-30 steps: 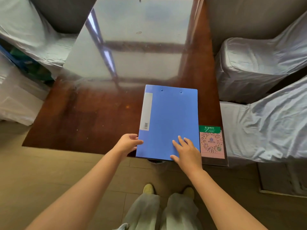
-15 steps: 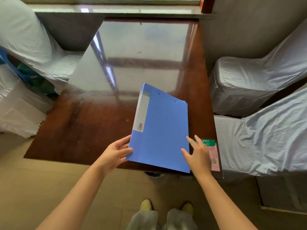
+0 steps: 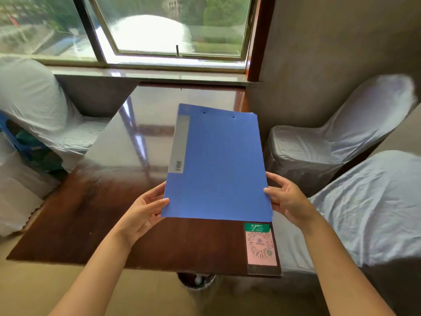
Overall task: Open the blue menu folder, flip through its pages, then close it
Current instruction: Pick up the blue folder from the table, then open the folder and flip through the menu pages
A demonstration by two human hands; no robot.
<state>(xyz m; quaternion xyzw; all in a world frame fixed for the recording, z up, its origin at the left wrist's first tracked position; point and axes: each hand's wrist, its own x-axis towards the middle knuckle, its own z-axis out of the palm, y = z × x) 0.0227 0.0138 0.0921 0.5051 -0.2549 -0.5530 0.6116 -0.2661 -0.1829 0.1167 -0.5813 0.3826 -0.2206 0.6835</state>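
The blue menu folder (image 3: 218, 165) is closed and held up off the dark wooden table (image 3: 95, 224), tilted with its far end higher. A grey label strip with a barcode runs down its left side. My left hand (image 3: 143, 210) grips its lower left corner. My right hand (image 3: 287, 199) grips its lower right edge, thumb on the cover.
A pink and green QR code card (image 3: 260, 244) lies at the table's near right corner. Chairs under white covers stand on the right (image 3: 330, 142) and left (image 3: 34, 106). A window (image 3: 159, 26) is behind the table. A bin (image 3: 196, 280) sits under the table's near edge.
The folder lay flat on the table; both hands have picked it up and raised it toward me. The view has tilted upward, so the window now shows.
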